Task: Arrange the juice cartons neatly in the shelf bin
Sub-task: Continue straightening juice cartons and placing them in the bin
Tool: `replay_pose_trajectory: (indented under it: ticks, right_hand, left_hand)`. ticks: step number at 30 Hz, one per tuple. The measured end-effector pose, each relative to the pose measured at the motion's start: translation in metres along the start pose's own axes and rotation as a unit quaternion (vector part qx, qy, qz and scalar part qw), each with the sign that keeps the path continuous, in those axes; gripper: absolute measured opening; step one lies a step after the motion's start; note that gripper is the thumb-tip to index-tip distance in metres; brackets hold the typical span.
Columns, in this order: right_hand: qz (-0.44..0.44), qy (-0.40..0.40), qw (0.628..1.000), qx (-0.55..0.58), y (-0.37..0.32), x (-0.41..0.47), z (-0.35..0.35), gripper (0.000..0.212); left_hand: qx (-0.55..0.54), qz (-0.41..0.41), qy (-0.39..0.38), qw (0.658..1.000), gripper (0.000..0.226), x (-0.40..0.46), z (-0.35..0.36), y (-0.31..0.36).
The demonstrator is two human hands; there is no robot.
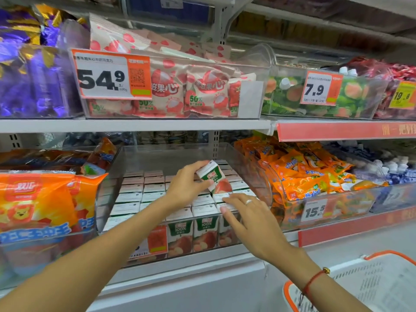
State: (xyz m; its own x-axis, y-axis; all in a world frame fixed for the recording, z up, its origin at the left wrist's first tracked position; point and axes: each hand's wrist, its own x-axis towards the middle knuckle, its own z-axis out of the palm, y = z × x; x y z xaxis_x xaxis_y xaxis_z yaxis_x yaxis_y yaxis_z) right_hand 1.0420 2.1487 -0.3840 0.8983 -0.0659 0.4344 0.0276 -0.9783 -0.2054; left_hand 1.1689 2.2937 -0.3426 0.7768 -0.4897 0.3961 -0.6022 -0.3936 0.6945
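Head view: L hand (188, 184) pinches tilted juice carton (213, 176) above bin (236, 158); R hand (247, 212) spread flat on cartons (135, 194).

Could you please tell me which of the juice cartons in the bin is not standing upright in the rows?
The tilted carton held in the left hand; the others stand upright in rows.

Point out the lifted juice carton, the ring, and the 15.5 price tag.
lifted juice carton (213, 176), head view, green-and-white front face.
ring (248, 201), head view, band on right-hand finger.
15.5 price tag (315, 211), head view, printed digits.
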Motion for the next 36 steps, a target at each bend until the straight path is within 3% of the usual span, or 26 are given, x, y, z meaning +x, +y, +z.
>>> replay_pose_trajectory:
  ticks: [4,9,12,24,27,30,36]
  right_hand:
    - [-0.001,0.001,1.0,0.003,0.0,0.0,0.0,0.049]
    - [-0.002,-0.004,1.0,0.01,0.001,0.0,0.0,0.05]
    - [-0.001,-0.005,1.0,0.012,0.001,-0.001,-0.001,0.049]
    - [-0.004,-0.031,0.999,0.016,0.0,0.001,-0.005,0.05]
    - [-0.004,-0.043,0.997,0.061,0.003,0.008,-0.014,0.044]
    - [-0.008,-0.036,0.997,0.072,0.01,0.033,-0.019,0.035]
    - [-0.005,-0.105,0.994,0.03,0.014,0.11,-0.006,0.035]
  left_hand:
    - [0.098,0.03,-0.09,0.991,0.053,0.017,-0.014,0.014]
    - [0.218,0.037,-0.239,0.945,0.053,0.037,-0.008,0.03]
    - [0.231,0.023,-0.27,0.934,0.051,0.038,0.001,0.022]
    - [0.191,0.042,-0.161,0.967,0.034,0.007,0.003,-0.006]
    - [0.194,0.034,-0.076,0.977,0.032,-0.019,-0.012,-0.008]
    - [0.247,0.076,0.001,0.966,0.036,-0.059,-0.036,-0.02]
    - [0.307,0.102,-0.059,0.944,0.066,-0.085,-0.055,-0.032]
